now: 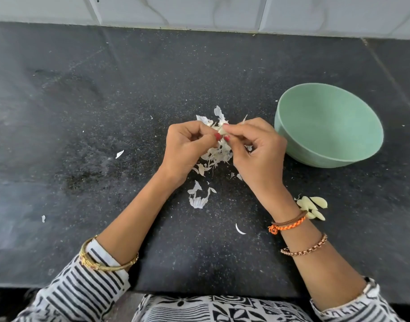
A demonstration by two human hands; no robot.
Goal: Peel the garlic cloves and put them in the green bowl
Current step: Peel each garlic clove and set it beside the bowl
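We hold 1 garlic clove (222, 130) above the dark tabletop (106, 112); our left hand (187, 145) and right hand (257, 147) both pinch it at the fingertips, thumbs meeting over the papery skin; loose peels (216, 154) lie heaped directly beneath. The green bowl (328, 125) stands just to the right, and we see no cloves in it; a small cluster of peeled cloves (312, 206) rests on the tabletop near our right wrist. We judge the risks plain: the slick clove could slip from the pinch into the peels; our right forearm could nudge the peeled cloves away; skin scraps could ride along into the bowl.
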